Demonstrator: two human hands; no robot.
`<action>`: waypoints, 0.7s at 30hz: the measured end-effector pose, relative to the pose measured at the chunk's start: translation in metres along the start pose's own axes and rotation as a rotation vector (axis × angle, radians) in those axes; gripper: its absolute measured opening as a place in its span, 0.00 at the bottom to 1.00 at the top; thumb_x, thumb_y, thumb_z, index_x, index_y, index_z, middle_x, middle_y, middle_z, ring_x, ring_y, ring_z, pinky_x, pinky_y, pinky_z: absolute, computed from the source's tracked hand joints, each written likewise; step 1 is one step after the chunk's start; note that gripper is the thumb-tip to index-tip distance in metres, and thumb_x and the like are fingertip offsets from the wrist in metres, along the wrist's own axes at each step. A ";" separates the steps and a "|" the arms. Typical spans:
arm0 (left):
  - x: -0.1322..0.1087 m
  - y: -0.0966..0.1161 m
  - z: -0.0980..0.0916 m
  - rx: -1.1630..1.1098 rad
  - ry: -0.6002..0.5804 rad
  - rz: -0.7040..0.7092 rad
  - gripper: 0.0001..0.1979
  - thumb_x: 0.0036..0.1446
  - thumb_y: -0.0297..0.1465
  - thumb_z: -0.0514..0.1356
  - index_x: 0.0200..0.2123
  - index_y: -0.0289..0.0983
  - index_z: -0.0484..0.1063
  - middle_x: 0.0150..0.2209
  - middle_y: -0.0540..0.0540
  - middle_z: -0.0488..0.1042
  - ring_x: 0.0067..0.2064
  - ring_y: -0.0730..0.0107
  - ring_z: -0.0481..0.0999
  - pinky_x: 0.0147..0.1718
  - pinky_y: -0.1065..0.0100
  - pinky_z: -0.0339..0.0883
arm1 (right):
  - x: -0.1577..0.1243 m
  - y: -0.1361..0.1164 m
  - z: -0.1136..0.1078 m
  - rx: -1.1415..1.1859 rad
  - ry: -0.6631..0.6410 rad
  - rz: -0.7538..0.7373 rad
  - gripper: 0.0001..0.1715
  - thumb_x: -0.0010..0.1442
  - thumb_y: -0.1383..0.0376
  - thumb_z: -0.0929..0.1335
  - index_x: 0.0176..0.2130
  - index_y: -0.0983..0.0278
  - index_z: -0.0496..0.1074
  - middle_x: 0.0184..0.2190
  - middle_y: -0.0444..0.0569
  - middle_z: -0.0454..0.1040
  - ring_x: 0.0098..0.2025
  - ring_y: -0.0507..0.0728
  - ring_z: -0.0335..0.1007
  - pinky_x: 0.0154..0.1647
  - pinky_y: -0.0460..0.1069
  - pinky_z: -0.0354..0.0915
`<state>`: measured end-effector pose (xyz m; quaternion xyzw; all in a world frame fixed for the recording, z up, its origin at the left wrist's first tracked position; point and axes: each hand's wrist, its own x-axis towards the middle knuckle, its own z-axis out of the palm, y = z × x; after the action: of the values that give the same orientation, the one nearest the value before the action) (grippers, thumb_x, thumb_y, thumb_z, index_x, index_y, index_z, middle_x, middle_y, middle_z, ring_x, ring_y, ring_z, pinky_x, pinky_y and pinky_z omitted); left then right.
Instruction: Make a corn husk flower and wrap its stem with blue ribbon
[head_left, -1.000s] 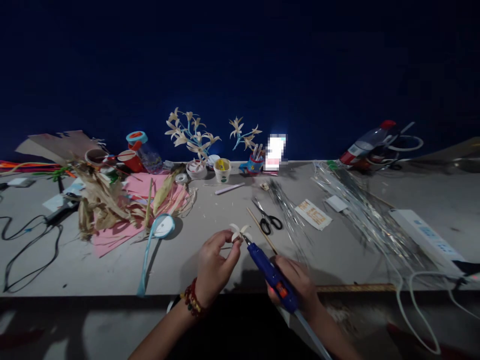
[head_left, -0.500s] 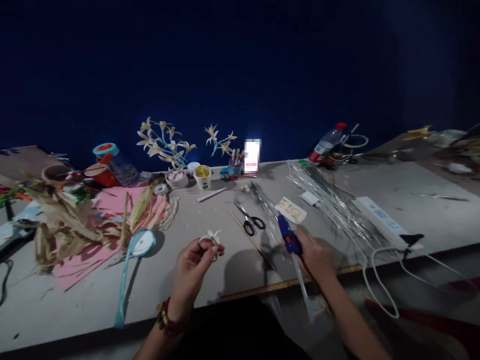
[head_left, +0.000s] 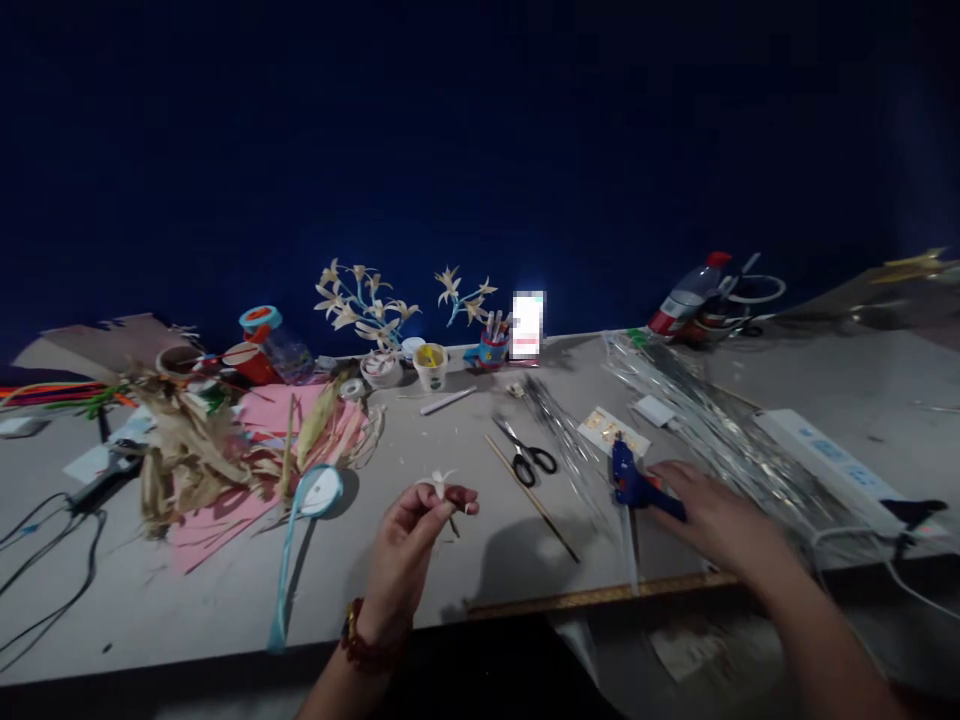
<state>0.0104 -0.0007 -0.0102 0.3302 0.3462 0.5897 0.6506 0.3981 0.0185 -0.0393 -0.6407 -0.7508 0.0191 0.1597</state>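
My left hand (head_left: 416, 535) pinches a small pale flower of dried husk (head_left: 441, 484) between thumb and fingers, above the near part of the table. On the right, a blue hot glue gun (head_left: 630, 480) rests with its nozzle at a stained white card (head_left: 600, 430). A clear glue stick (head_left: 630, 550) sticks out of its back towards me. My right hand (head_left: 712, 520) is beside the gun's handle, its fingers loosened and stretched along it. The handle shows along its length, not wrapped. Black-handled scissors (head_left: 529, 458) and a thin wooden stick (head_left: 540, 510) lie between my hands.
Husk flower branches (head_left: 367, 305) stand at the back beside a paper cup (head_left: 431, 368). Dried husks (head_left: 187, 430) lie over pink paper (head_left: 217, 530) at left, near a roll of blue tape (head_left: 309, 500). Wires in plastic (head_left: 697, 420) and a power strip (head_left: 825, 465) occupy the right.
My right hand has set the glue gun down at the card and loosened its grip from the handle. The left hand still holds the flower. The view has turned slightly left.
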 end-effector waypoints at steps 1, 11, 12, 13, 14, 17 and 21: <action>0.000 0.001 0.001 -0.021 -0.012 -0.010 0.09 0.56 0.30 0.67 0.30 0.37 0.69 0.40 0.42 0.82 0.42 0.62 0.80 0.51 0.58 0.67 | 0.000 -0.020 -0.005 0.100 0.021 -0.012 0.15 0.57 0.60 0.68 0.45 0.61 0.74 0.47 0.56 0.77 0.43 0.66 0.77 0.45 0.59 0.71; -0.004 0.003 0.002 -0.140 -0.050 -0.132 0.07 0.53 0.28 0.69 0.28 0.35 0.73 0.39 0.42 0.82 0.43 0.62 0.81 0.50 0.62 0.68 | 0.030 -0.205 0.014 1.411 -0.330 0.043 0.15 0.54 0.61 0.76 0.39 0.60 0.71 0.36 0.47 0.79 0.37 0.54 0.76 0.39 0.49 0.70; -0.005 0.003 0.001 -0.139 -0.037 -0.132 0.08 0.52 0.28 0.69 0.28 0.36 0.73 0.38 0.43 0.82 0.43 0.62 0.80 0.49 0.63 0.69 | 0.031 -0.207 0.018 1.471 -0.378 0.087 0.16 0.52 0.61 0.77 0.38 0.61 0.70 0.35 0.46 0.79 0.37 0.54 0.76 0.39 0.48 0.69; -0.006 0.002 0.000 -0.137 -0.024 -0.136 0.08 0.52 0.27 0.70 0.28 0.36 0.72 0.38 0.43 0.82 0.43 0.63 0.80 0.48 0.65 0.69 | 0.032 -0.208 0.021 1.510 -0.409 0.123 0.17 0.51 0.61 0.78 0.37 0.61 0.70 0.34 0.46 0.80 0.37 0.54 0.77 0.39 0.48 0.69; -0.006 0.002 -0.001 -0.133 -0.016 -0.142 0.08 0.52 0.27 0.70 0.28 0.36 0.72 0.37 0.44 0.82 0.42 0.64 0.80 0.46 0.66 0.70 | 0.033 -0.207 0.023 1.532 -0.426 0.150 0.18 0.50 0.61 0.78 0.36 0.61 0.70 0.34 0.46 0.80 0.36 0.54 0.77 0.39 0.48 0.69; -0.005 0.002 0.000 -0.105 -0.020 -0.145 0.09 0.53 0.29 0.69 0.28 0.36 0.72 0.37 0.44 0.81 0.41 0.64 0.80 0.45 0.66 0.70 | 0.034 -0.205 0.027 1.560 -0.430 0.181 0.16 0.50 0.60 0.78 0.33 0.62 0.70 0.30 0.43 0.78 0.32 0.52 0.76 0.36 0.47 0.68; -0.005 0.000 0.002 0.023 -0.043 -0.080 0.08 0.56 0.30 0.67 0.29 0.36 0.71 0.39 0.43 0.82 0.43 0.63 0.80 0.48 0.63 0.69 | 0.033 -0.202 0.030 1.460 -0.341 0.149 0.11 0.54 0.61 0.76 0.32 0.62 0.72 0.28 0.43 0.75 0.29 0.52 0.72 0.33 0.47 0.67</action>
<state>0.0115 -0.0055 -0.0087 0.3362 0.3519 0.5518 0.6773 0.1932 0.0201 -0.0133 -0.4094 -0.5163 0.6216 0.4236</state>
